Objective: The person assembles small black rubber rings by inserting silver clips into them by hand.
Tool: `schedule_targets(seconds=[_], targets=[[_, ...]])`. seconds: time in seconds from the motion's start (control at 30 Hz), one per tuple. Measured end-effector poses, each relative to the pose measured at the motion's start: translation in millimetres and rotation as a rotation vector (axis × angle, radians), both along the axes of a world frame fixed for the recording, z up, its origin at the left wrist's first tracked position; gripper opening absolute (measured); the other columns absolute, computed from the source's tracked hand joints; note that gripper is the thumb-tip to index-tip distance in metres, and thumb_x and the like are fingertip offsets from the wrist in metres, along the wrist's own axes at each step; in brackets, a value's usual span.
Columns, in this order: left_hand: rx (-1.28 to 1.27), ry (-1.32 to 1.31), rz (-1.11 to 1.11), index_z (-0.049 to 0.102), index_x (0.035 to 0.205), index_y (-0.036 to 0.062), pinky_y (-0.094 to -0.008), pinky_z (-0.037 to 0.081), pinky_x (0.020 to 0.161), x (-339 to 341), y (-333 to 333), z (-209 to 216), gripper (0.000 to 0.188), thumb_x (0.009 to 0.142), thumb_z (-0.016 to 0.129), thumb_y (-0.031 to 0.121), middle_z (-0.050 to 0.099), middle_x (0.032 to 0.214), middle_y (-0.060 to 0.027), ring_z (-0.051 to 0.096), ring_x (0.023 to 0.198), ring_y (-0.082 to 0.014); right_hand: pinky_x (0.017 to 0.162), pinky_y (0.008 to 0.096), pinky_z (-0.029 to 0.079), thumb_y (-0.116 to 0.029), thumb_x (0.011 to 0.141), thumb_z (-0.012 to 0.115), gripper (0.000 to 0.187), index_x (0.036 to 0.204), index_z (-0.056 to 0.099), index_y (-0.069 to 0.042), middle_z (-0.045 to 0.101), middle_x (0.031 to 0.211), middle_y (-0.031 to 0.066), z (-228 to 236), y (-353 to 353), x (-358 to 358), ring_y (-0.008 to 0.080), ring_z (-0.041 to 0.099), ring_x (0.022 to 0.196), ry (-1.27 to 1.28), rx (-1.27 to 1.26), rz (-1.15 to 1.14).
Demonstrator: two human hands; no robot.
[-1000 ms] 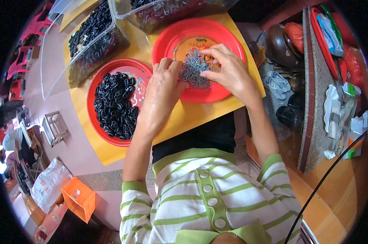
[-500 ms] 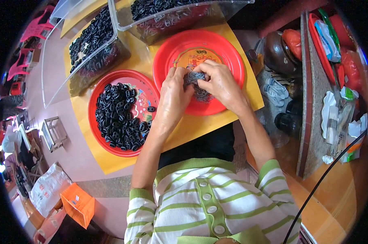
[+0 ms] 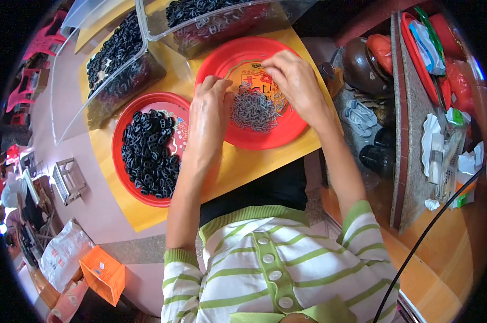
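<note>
Toward the near left corner of the yellow table [image 3: 243, 168] lies a red plate [image 3: 117, 156] with a heap of black, holed pieces [image 3: 149, 153], its right side partly hidden by the left forearm. Farther in, close to the table's right edge, a second red plate [image 3: 289, 132] carries a loose pile of small grey pieces [image 3: 256, 111], mostly on its near half. The left hand [image 3: 211, 102], fingers bent, is at that plate's left rim; I cannot tell whether it pinches anything. The right hand [image 3: 293, 81] hangs above the right side, fingertips curled inward, their grip likewise unclear. Two clear bins [image 3: 192, 47] of black pieces stand toward the table's far edge.
</note>
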State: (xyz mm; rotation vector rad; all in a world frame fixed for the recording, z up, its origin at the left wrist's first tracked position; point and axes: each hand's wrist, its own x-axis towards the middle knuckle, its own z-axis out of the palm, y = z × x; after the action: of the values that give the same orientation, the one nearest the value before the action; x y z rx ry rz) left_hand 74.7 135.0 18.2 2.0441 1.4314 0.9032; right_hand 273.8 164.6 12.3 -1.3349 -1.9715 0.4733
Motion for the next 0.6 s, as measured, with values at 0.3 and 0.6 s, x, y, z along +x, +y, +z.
schedule_targets(seconds=[0.3, 0.6], targets=[[0.035, 0.186, -0.139, 0.061, 0.102, -0.0033, -0.0416, 0.046, 0.083, -2.3, 4.1, -27.8, 0.024, 0.080, 0.051, -0.003, 0.058, 0.099, -0.0190, 0.054, 0.095, -0.0370, 0.075, 0.0403, 0.048, -0.003, 0.078, 0.063, 0.011, 0.087, 0.062, 0.004, 0.060, 0.088, 0.0177, -21.3, 9.8, -15.4, 0.0341, 0.059, 0.085, -0.056, 0.014, 0.139], [-0.034, -0.106, -0.081, 0.063, 0.104, -0.0008, -0.0352, 0.051, 0.078, -10.0, -54.8, 8.5, 0.022, 0.082, 0.061, -0.001, 0.062, 0.099, -0.0168, 0.063, 0.091, -0.0315, 0.079, 0.0387, 0.046, -0.005, 0.081, 0.060, 0.011, 0.090, 0.062, 0.002, 0.060, 0.090, 0.0142, -32.0, 18.1, -32.7, 0.0323, 0.058, 0.091, -0.079, 0.109, 0.134]])
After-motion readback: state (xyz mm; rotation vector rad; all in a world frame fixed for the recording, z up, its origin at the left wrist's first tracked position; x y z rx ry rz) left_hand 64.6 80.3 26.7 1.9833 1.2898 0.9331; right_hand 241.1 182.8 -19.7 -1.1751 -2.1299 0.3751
